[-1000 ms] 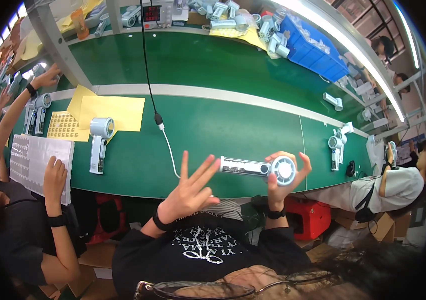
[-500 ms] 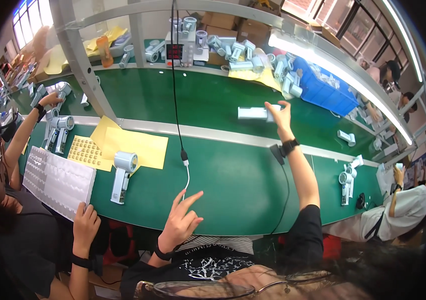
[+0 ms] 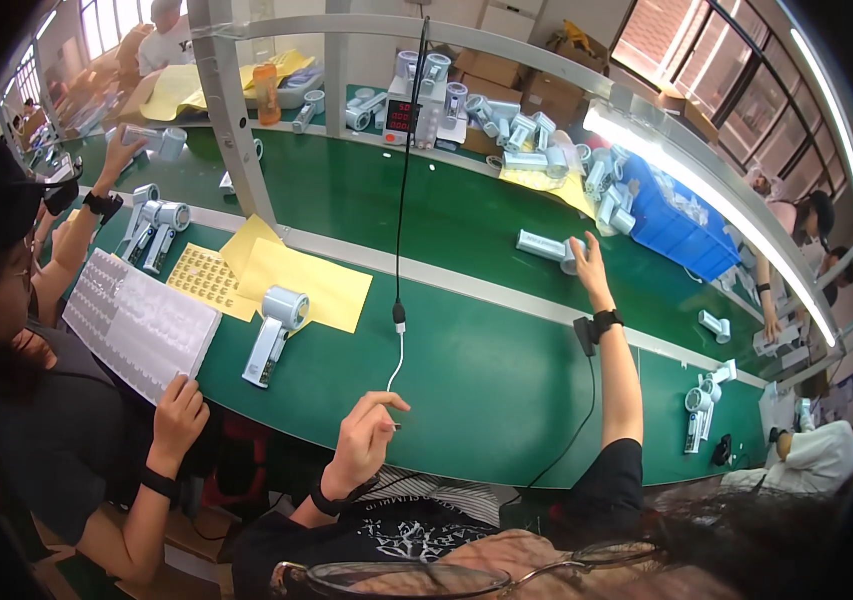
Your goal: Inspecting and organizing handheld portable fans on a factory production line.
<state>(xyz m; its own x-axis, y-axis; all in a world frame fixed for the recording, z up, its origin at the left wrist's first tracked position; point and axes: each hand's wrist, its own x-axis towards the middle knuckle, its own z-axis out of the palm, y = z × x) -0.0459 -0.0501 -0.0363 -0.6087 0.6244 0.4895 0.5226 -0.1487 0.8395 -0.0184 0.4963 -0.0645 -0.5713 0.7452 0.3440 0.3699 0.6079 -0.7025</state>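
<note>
My right hand (image 3: 592, 272) reaches over the far green strip, fingers curled round the round head of a pale blue handheld fan (image 3: 544, 246). The fan lies on its side, handle pointing left; part of its head is behind my fingers. Close to the near edge, my left hand (image 3: 361, 445) is closed with thumb and forefinger together on the white cable (image 3: 398, 365), whose small plug tip pokes out beside the thumb. That cable hangs from a black cord. Another handheld fan (image 3: 276, 335) lies to the left, partly on yellow paper (image 3: 321, 290).
A co-worker at left holds a fan (image 3: 158, 143) beside a white tray (image 3: 146, 325). Across the back are a power supply (image 3: 411, 118), piled fans (image 3: 531, 140) and a blue crate (image 3: 681, 240). A metal rail (image 3: 446, 279) divides the table; more fans (image 3: 703, 400) lie right.
The view has swung, shifting the scene. My left fingers, spread before, have closed at the white cable. My right hand stays at the fan. The co-worker on the left has raised a fan.
</note>
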